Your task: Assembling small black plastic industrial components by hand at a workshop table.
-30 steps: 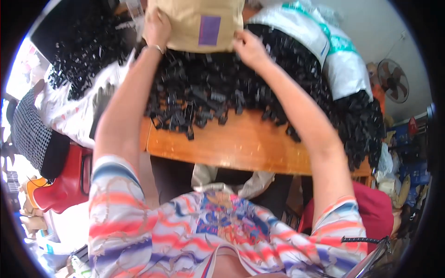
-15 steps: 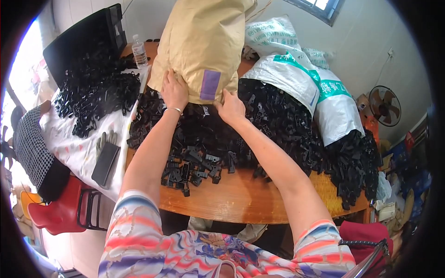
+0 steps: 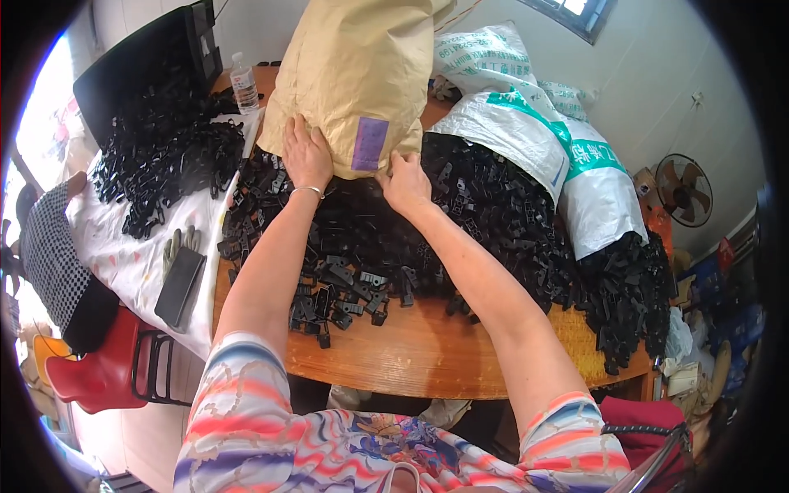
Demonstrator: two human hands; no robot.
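Note:
A big tan paper sack (image 3: 349, 70) with a purple patch stands at the far middle of the table. Its lower edge meets a heap of small black plastic parts (image 3: 374, 218). My left hand (image 3: 307, 156) lies against the sack's lower left, fingers stretched along the paper. At the lower right corner, my right hand (image 3: 407, 181) is closed on the sack's edge, with the fingers bent and the thumb near the rim. Whether the sack's mouth is at this lower edge is hidden by the hands and the dark parts.
White woven sacks (image 3: 604, 205) lie on the right, with black parts around their ends. At left, more black parts (image 3: 160, 164) cover a white cloth beside a water bottle (image 3: 244, 84), gloves and a dark flat case (image 3: 180, 287). A fan (image 3: 684, 191) stands far right.
The sack's lower edge and both hands have shifted slightly up and away from me. My right hand keeps its hold on the sack's corner; my left hand stays against the paper.

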